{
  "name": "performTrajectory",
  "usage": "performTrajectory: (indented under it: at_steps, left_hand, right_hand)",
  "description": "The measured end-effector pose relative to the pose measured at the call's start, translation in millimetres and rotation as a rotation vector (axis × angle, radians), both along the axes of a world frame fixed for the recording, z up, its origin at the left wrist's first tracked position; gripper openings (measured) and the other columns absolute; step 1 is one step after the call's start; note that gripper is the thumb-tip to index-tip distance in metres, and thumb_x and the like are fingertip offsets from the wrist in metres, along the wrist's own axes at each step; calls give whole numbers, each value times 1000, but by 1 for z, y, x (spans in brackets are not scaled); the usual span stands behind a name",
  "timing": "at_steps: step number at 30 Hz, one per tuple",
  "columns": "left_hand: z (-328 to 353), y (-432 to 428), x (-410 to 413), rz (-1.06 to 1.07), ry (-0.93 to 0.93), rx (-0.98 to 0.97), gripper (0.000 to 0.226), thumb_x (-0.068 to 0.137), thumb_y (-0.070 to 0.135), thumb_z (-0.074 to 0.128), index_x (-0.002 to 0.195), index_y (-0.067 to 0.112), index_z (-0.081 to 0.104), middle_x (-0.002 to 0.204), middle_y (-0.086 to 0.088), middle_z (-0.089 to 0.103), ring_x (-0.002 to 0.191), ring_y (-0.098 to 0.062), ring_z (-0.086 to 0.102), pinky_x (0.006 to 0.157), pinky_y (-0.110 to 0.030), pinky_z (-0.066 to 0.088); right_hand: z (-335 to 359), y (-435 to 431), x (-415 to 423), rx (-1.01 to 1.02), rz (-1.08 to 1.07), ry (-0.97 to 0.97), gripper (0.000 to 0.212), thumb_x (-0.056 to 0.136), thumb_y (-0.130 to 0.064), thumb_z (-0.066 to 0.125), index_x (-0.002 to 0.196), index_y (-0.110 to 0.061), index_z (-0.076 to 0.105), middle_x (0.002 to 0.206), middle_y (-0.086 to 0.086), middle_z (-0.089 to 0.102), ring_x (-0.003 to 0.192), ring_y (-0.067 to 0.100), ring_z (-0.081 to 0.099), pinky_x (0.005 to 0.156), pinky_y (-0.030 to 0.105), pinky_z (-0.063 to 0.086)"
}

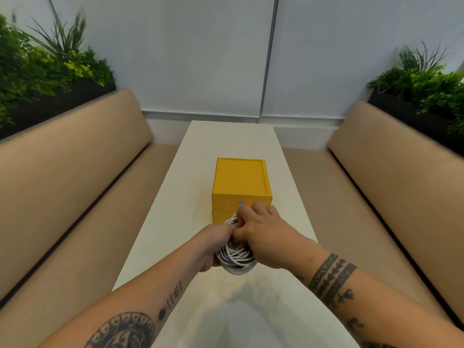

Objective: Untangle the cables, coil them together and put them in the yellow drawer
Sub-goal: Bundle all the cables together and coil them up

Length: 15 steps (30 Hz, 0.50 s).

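Head view: a round coil of smooth white cables (236, 259) sits above the matte pale table (175, 197), at 6 o'clock from the boxy yellow drawer unit (241, 182) and just beside its front. The left hand (216, 244) grips the coil's 9 o'clock side, fingers curled round the loops. The right hand (261, 229) arches over the coil's 12 o'clock edge, thumb against the strands, fingers bent at the small blue knob (240, 204); whether they pinch it cannot be told. Padded tan benches (75, 172) flank the table.
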<state>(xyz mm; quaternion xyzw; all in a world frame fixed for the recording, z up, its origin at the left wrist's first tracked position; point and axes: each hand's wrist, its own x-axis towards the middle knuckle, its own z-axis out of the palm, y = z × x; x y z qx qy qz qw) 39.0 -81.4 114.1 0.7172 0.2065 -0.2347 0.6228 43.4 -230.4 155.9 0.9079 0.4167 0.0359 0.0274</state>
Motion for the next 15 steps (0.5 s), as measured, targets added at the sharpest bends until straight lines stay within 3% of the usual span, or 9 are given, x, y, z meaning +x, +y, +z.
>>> performTrajectory:
  at_steps: [3, 5, 8, 10, 13, 15]
  left_hand:
    - [-1, -2, 1, -65, -37, 56, 22, 93, 32, 57, 98, 14, 69, 93, -8, 77, 91, -23, 72, 75, -32, 55]
    - [-4, 0, 2, -81, -59, 68, 22, 94, 31, 57, 102, 14, 68, 99, -7, 75, 94, -21, 70, 79, -31, 53]
    - [-11, 1, 3, -43, -84, -24, 25, 92, 29, 62, 109, 11, 69, 101, -8, 76, 93, -21, 72, 85, -35, 56]
    - [-16, 4, 8, 24, -90, -106, 28, 92, 29, 63, 113, 11, 70, 102, -8, 77, 97, -23, 73, 92, -40, 56]
    - [-14, 9, 15, 26, -112, -167, 32, 92, 35, 63, 116, 15, 70, 107, -9, 76, 103, -26, 71, 93, -43, 54]
    - [-10, 12, 17, 20, -125, -195, 44, 81, 37, 71, 119, 13, 69, 111, -13, 74, 107, -31, 70, 98, -47, 51]
  right_hand:
    - [-5, -1, -7, -2, 33, -13, 31, 87, -14, 64, 109, -35, 69, 131, 2, 41, 128, 35, 33, 101, 52, 32]
    - [-11, -1, -11, -42, 27, 14, 31, 85, -11, 63, 107, -32, 70, 141, 3, 37, 141, 39, 20, 111, 61, 19]
    - [-8, -1, -12, -32, -81, 212, 35, 92, -13, 50, 116, -32, 66, 154, -2, 17, 150, 32, -14, 117, 63, -8]
    - [-7, 1, -10, 48, -132, 375, 37, 95, -22, 40, 121, -31, 65, 156, -10, 9, 150, 25, -22, 117, 60, -14]
    - [-13, 4, -7, 223, -141, 446, 45, 91, -39, 33, 112, -28, 71, 155, -14, 16, 150, 11, -11, 119, 52, -9]
    - [-16, 5, -7, 582, -148, 540, 34, 93, -35, 42, 100, -24, 74, 143, -16, 41, 144, 8, 22, 117, 40, 17]
